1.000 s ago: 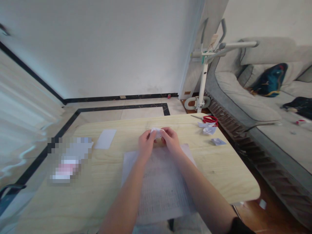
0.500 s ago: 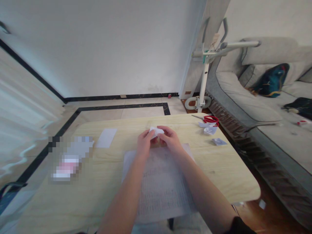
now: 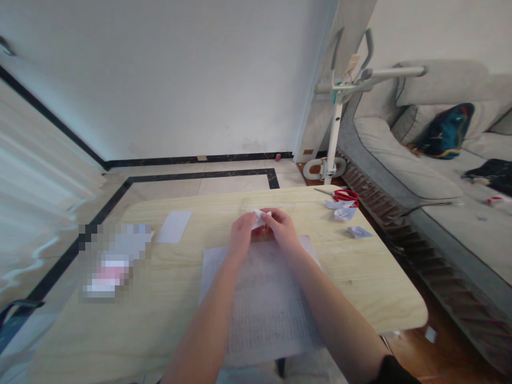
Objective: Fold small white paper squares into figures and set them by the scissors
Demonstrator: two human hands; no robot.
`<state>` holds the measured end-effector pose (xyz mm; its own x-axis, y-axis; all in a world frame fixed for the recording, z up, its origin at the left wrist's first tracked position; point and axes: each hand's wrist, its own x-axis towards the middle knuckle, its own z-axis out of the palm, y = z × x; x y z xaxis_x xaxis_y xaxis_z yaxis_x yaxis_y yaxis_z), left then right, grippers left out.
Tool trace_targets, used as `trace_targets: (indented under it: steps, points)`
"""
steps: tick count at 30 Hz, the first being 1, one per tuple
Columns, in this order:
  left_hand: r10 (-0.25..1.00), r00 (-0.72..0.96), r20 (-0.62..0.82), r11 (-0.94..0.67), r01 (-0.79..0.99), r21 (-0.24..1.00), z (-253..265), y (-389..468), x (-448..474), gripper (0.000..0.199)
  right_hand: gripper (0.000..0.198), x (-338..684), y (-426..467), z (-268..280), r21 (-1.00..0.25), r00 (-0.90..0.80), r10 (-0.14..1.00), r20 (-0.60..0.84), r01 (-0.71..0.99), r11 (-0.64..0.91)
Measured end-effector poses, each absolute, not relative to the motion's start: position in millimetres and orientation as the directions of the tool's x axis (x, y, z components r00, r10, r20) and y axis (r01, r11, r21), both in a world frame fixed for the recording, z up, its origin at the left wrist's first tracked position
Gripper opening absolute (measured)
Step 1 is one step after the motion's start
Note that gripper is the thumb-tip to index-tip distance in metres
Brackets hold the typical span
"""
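Between my fingers is a small piece of folded white paper, held just above the table beyond the top edge of a large printed sheet. My left hand is closed on its left side. On the right side, my right hand grips it with thumb and fingers. Much of the paper and some of the fingertips are hidden by the hands. Both forearms reach over the printed sheet.
On the light wooden table, red-handled scissors lie at the far right beside folded paper pieces and another folded paper. A blank white sheet lies left, near a blurred-out item. A grey sofa stands right.
Both hands have shifted slightly right with the folded paper. Less of the paper shows between the fingers now, and the thumbs have changed position on it.
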<state>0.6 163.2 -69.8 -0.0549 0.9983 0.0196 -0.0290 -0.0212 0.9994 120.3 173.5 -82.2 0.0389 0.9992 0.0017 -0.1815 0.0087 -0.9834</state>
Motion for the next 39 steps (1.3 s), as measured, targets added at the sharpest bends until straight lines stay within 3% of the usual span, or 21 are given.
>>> trace_targets:
  steps: [5, 14, 20, 30, 39]
  points:
    - [0.997, 0.020, 0.068, -0.070, 0.149, 0.986, -57.4, 157.1, 2.4, 0.032, 0.025, 121.6, 174.1, -79.1, -0.974, 0.090, 0.996, -0.003, -0.226, 0.017]
    - [0.995, -0.097, 0.038, -0.023, 0.153, 0.988, -60.8, 160.7, 1.5, 0.028, 0.025, 122.0, 176.8, -83.9, -0.968, 0.118, 0.993, -0.006, -0.251, 0.024]
    - [0.993, -0.122, -0.008, 0.022, 0.111, 0.994, -65.6, 163.5, 0.4, 0.028, 0.027, 122.6, 175.3, -86.8, -0.971, 0.031, 0.999, -0.010, -0.238, -0.002]
    - [0.996, -0.090, -0.006, 0.015, 0.099, 0.995, -67.3, 163.4, 0.6, 0.031, 0.023, 122.8, 174.2, -82.4, -0.982, 0.069, 0.998, -0.005, -0.187, 0.008]
    - [0.999, -0.049, -0.022, 0.029, 0.131, 0.991, -66.2, 162.8, 0.0, 0.032, 0.032, 123.4, 174.7, -84.7, -0.985, 0.096, 0.995, 0.002, -0.173, 0.019]
